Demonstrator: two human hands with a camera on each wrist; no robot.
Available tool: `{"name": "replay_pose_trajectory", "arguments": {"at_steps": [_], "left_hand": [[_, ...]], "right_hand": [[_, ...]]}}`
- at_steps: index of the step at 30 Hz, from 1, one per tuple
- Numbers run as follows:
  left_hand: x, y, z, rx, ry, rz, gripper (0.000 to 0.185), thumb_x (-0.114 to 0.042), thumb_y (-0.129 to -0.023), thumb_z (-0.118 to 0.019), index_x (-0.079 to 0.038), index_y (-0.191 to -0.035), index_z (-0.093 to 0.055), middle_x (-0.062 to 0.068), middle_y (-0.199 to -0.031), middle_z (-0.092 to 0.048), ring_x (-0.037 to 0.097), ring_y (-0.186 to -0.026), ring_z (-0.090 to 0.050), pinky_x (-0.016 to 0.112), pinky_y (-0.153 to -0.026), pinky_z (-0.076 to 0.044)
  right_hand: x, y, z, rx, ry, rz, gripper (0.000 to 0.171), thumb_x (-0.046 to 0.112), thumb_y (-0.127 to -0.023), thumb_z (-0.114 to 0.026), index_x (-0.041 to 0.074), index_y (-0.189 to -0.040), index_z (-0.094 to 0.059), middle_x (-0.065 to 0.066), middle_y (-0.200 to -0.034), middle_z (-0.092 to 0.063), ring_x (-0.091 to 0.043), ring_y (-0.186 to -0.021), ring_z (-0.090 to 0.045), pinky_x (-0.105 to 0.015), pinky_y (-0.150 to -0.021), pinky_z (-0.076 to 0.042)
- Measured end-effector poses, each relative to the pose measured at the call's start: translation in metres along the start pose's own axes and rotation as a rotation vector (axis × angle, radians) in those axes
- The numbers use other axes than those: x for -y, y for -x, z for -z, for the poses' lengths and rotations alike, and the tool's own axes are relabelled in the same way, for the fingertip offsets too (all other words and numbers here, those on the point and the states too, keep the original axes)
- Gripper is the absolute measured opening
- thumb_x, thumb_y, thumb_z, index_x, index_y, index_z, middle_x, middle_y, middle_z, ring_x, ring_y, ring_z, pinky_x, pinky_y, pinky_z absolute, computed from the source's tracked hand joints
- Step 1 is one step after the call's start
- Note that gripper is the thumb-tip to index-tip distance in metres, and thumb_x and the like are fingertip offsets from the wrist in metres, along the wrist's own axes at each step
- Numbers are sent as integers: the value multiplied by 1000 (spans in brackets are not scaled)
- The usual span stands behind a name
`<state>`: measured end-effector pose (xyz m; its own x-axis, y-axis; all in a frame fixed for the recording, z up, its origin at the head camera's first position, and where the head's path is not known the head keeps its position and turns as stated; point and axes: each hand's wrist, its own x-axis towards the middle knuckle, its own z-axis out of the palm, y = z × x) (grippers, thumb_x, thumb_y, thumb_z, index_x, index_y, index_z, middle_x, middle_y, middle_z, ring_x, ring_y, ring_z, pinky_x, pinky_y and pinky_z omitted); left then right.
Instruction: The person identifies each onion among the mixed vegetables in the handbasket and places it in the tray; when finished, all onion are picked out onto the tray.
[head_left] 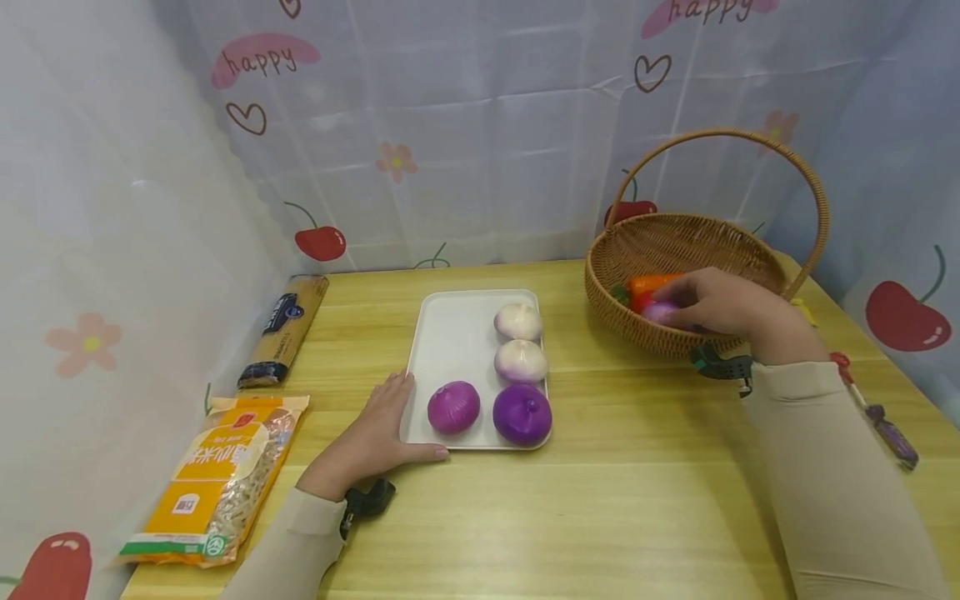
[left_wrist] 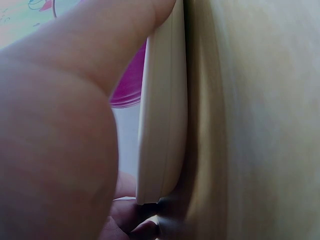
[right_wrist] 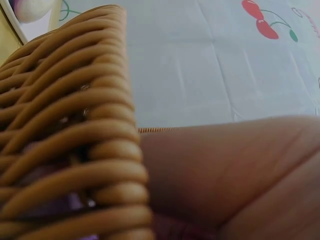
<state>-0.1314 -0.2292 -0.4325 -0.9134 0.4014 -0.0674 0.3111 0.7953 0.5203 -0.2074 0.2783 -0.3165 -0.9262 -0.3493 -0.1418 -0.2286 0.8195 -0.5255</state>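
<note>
Fingers of the right hand (head_left: pixel 712 304) curl round a pale purple onion (head_left: pixel 660 312) inside the wicker basket (head_left: pixel 675 242), beside an orange pepper (head_left: pixel 648 285). The left hand (head_left: pixel 375 433) lies flat and relaxed on the counter (head_left: pixel 600 500), touching the white tray (head_left: pixel 450 333), which carries four onions.

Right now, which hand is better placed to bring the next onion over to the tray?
Probably the right hand: inside the basket, fingers curled around a pale purple onion. The left hand only rests flat against the tray.
</note>
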Motion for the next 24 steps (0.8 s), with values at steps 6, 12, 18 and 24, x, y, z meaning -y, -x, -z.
{"name": "replay_pose_trajectory", "arguments": {"at_steps": [6, 12, 18, 24], "left_hand": [[0, 0, 0, 4, 6, 5, 140, -77, -72, -83, 7, -165, -18, 23, -172, -14, 39, -158, -4, 52, -126, -5], [1, 0, -1, 3, -6, 8, 140, -78, -72, -81, 6, -165, -19, 22, -172, -15, 39, -158, -4, 53, -126, -6], [1, 0, -1, 0, -1, -1, 140, -77, -73, -82, 7, -165, -19, 23, -171, -15, 40, -158, -5, 52, -126, -6], [0, 0, -1, -3, -5, -3, 141, -78, -72, -82, 7, -164, -18, 24, -171, -15, 40, -158, -5, 52, -126, -5]], "right_hand": [[0, 0, -1, -1, 20, 16, 43, 17, -101, -71, -9, -135, -65, -29, -134, -63, -41, -118, -58, -63, -99, -48], [1, 0, -1, -2, 25, 20, 48, 23, -103, -71, -10, -137, -64, -28, -133, -64, -42, -120, -59, -64, -101, -47], [-1, -1, -1, -17, 41, 7, 53, 30, -103, -71, -7, -140, -63, -27, -135, -64, -40, -119, -59, -62, -98, -49], [-4, -2, 0, -61, 44, 1, 50, 31, -103, -72, -4, -138, -67, -26, -131, -66, -38, -113, -61, -60, -96, -49]]}}
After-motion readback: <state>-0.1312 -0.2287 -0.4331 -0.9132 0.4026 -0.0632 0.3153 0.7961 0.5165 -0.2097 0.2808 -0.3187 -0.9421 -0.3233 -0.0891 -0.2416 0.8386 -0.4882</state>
